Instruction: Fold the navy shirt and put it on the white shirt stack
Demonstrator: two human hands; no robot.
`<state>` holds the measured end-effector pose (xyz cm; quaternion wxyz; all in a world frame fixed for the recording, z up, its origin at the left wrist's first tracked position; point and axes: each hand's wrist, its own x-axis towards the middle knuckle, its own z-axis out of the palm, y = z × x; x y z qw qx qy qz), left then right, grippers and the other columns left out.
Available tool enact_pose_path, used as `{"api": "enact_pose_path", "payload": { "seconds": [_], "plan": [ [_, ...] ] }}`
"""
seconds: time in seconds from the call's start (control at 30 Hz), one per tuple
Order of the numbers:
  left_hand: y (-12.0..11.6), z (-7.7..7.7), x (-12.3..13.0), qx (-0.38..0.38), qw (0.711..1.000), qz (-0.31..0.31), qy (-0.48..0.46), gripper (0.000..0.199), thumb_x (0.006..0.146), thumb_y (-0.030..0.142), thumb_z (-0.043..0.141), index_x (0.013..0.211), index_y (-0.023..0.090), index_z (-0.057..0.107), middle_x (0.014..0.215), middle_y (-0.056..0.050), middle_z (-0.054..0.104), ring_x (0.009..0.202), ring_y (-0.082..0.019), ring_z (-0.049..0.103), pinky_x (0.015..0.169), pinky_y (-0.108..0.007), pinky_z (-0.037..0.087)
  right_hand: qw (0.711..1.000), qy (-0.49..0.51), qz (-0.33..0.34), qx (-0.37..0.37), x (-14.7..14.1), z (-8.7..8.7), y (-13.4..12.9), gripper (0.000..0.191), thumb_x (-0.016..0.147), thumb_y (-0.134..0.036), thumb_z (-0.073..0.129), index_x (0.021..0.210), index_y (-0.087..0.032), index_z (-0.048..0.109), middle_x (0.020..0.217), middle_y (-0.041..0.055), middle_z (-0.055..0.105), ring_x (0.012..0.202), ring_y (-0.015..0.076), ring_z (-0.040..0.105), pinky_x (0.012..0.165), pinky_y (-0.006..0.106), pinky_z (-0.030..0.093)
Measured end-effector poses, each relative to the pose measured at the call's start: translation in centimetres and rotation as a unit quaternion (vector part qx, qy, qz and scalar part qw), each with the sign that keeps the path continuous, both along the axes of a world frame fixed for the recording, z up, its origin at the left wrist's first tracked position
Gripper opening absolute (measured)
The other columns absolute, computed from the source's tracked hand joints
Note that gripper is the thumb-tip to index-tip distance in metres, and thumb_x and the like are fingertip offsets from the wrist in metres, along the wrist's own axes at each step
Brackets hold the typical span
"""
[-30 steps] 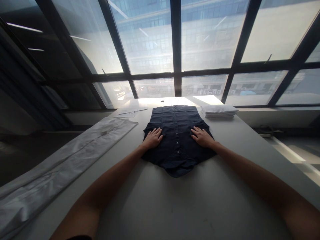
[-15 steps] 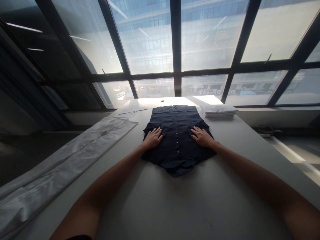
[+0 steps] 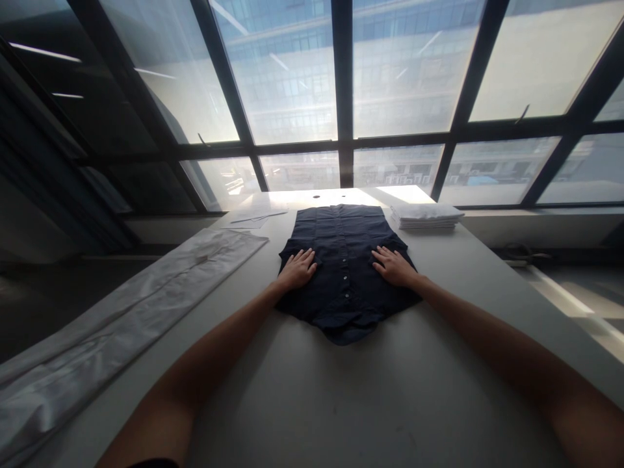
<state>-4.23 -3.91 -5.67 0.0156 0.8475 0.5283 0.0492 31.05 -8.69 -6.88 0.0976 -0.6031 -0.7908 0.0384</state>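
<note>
A dark navy shirt (image 3: 344,260) lies spread on the white table (image 3: 312,396), its row of small buttons running down the middle and its curved hem toward me. No sleeves show at its sides. My left hand (image 3: 298,268) rests flat on the shirt's left side, fingers spread and pointing away from me. On the opposite side, my right hand (image 3: 392,266) lies flat on the cloth in the same way, fingers apart. Neither hand grasps the fabric. A few creases cross the shirt near the hem.
A neat stack of folded white cloth (image 3: 428,216) sits at the back right of the table. Along the left edge stretches a long, wrinkled white cloth (image 3: 121,318). Thin white sheets (image 3: 251,219) lie at the back left. Large framed windows (image 3: 344,97) stand behind the table.
</note>
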Motion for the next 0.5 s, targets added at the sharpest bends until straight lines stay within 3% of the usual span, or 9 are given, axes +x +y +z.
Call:
{"api": "enact_pose_path", "payload": {
  "seconds": [0.5],
  "plan": [
    [0.03,-0.06,0.01,-0.003,1.000,0.003,0.003,0.064,0.104,0.047,0.027,0.161,0.017,0.030,0.168,-0.007,0.022,0.155,-0.032,0.018,0.123,-0.055,0.019,1.000,-0.003,0.001,0.002,-0.04,0.01,-0.05,0.060,0.104,-0.045,0.033,0.157,-0.017,0.039,0.166,0.0146,0.026,0.154,0.0301,0.021,0.122,0.054,0.021]
  ]
}}
